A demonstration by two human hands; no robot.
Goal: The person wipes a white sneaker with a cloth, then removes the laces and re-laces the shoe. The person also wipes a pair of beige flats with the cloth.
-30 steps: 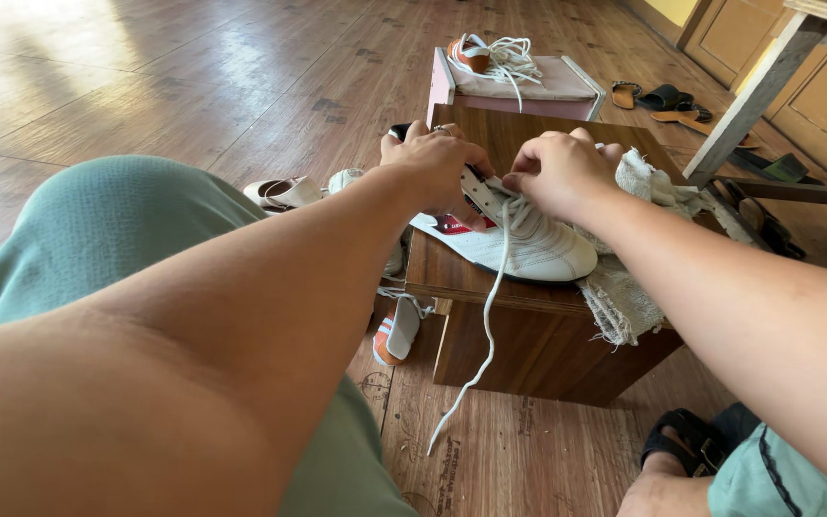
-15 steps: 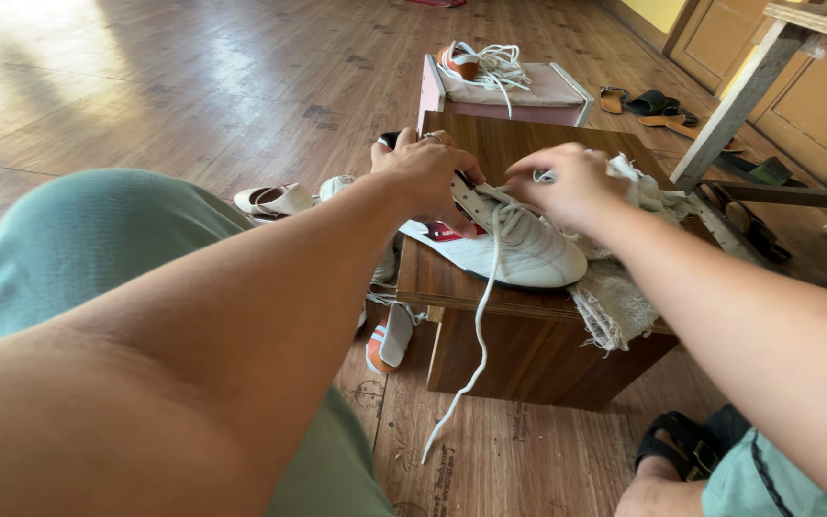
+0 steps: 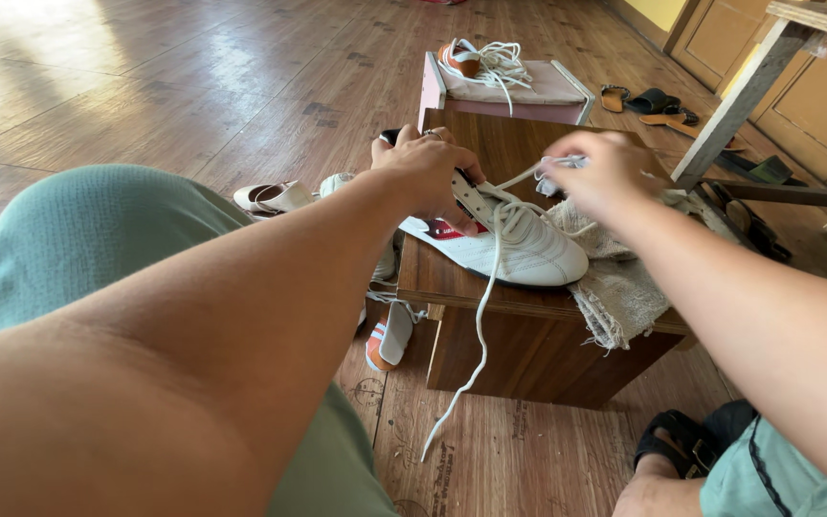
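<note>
Since half a second ago our right hand has drawn up toward one o'clock, pulling the white lace taut from the shoe. Its fingers are pinched shut on the lace end. Our left hand clamps the heel of the white sneaker, which lies on the wooden desk at three o'clock of those fingers. It shows a red patch (partly hidden); the lace's other end dangles toward six o'clock, and a frayed cloth lies beside it.

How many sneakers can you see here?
3: a white sneaker on the wooden stool under both hands, an orange one on the pink stool behind, and one on the floor beside the stool. Others may be hidden.
</note>
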